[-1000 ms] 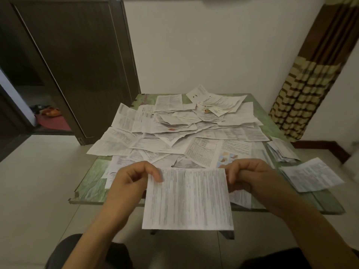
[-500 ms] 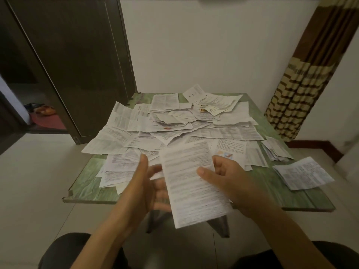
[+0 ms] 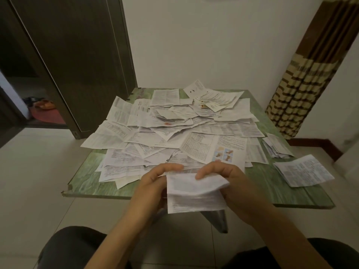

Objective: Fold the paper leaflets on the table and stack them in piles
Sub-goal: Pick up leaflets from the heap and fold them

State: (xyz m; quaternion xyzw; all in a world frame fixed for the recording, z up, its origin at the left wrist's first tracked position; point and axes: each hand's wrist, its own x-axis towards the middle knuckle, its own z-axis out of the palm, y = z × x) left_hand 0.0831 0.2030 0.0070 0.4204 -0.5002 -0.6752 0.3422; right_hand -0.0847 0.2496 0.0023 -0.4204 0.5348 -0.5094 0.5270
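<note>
Folding one leaflet (image 3: 194, 193) in front of the heap (image 3: 174, 129); left hand (image 3: 155, 183) and right hand (image 3: 231, 185) fingers (image 3: 208, 169) pinching it. Two small piles (image 3: 276, 147) right of heap; most sheets not yet folded.

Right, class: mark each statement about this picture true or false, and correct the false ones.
1. The left hand and right hand hold one leaflet. True.
2. That leaflet lies flat on the table. False: it is bent between the hands.
3. A pile sits near the table's right edge. True.
4. The table is red. False: green.
5. The curtain hangs on the left. False: on the right.
</note>
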